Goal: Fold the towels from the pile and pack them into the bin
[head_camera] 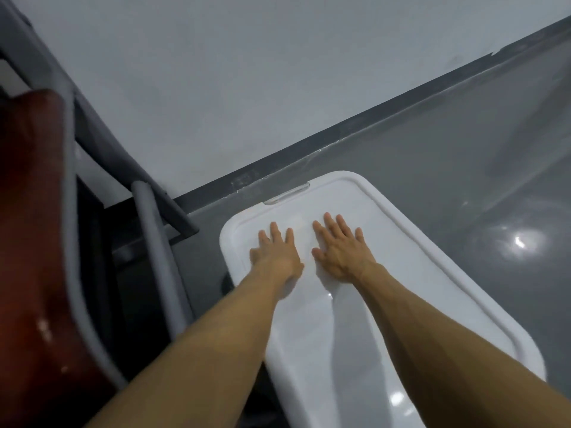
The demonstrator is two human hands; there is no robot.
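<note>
Currently: left hand (276, 253) & right hand (341, 250) flat, holding nothing, pressing bin lid (411, 273); risk: uneven push, far corner unlatched.

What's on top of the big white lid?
Both hands lie flat on the white lid: the left hand and the right hand, fingers spread. Whatever is under the lid is covered, so no towels show.

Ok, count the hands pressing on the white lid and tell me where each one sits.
2. The left hand lies flat on the white lid toward its left edge; the right hand lies flat beside it, nearer the middle. Neither is hidden.
</note>
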